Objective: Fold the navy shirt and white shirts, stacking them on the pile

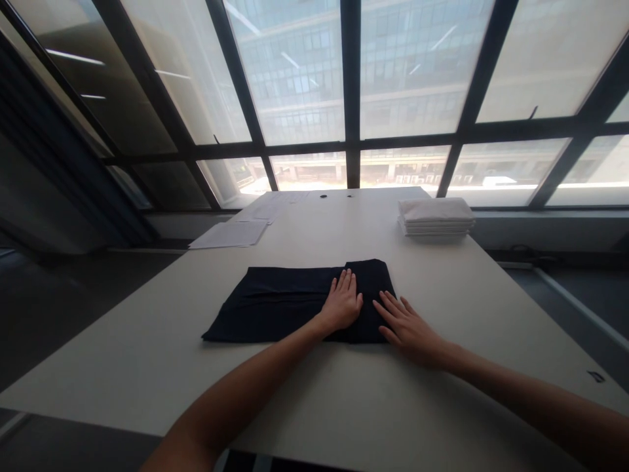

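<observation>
Dark cloth lies mid-frame on the table, right end seemingly folded over, left stretch not. Left hand and right hand rest on it, fingers extended, clasping nothing.

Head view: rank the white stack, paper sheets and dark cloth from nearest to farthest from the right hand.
1. Dark cloth: partly beneath the right hand.
2. White stack: beyond the hand, right side.
3. Paper sheets: also beyond, left side.
</observation>
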Available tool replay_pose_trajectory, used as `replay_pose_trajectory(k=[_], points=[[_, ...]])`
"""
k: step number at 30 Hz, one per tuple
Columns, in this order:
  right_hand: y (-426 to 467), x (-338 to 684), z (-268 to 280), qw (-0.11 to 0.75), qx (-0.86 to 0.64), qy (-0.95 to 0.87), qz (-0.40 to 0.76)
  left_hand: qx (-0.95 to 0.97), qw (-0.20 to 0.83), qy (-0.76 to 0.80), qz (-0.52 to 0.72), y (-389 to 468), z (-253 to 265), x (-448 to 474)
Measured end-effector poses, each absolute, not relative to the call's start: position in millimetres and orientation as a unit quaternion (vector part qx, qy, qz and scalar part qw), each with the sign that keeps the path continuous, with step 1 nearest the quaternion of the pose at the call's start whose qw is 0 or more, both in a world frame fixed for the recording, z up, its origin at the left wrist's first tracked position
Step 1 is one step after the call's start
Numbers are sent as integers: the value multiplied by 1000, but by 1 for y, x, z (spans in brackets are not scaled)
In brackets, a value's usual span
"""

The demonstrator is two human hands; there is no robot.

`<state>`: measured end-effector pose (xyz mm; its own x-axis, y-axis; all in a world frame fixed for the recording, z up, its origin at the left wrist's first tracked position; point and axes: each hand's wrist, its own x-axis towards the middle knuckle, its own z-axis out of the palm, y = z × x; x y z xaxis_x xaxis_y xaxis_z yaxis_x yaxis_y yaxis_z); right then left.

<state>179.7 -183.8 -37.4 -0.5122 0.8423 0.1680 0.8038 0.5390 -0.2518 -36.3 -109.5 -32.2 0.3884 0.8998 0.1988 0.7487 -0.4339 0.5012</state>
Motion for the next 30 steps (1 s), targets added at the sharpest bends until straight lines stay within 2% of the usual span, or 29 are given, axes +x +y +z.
replay_pose_trajectory(k=[5, 9, 11, 16, 22, 26, 30], points=[[-166, 136, -21, 171, -549, -816, 64, 799, 208, 501, 260, -107, -37, -37], [-128, 95, -11, 193, -570, -791, 114, 777, 292, 465, 308, -97, -36, -47], [-113, 82, -13, 186, -580, -782, 131, 766, 296, 478, 311, -88, -34, -57], [-102, 78, -28, 165, -576, -796, 86, 774, 180, 575, 192, -66, -30, -106], [-105, 81, -35, 165, -573, -800, 71, 748, 100, 649, 90, -60, -27, -217], [-102, 80, -40, 174, -569, -801, 65, 677, 43, 730, 76, -73, -23, -289], [-102, 80, -43, 179, -569, -801, 58, 633, 18, 765, 116, -93, -17, -328]])
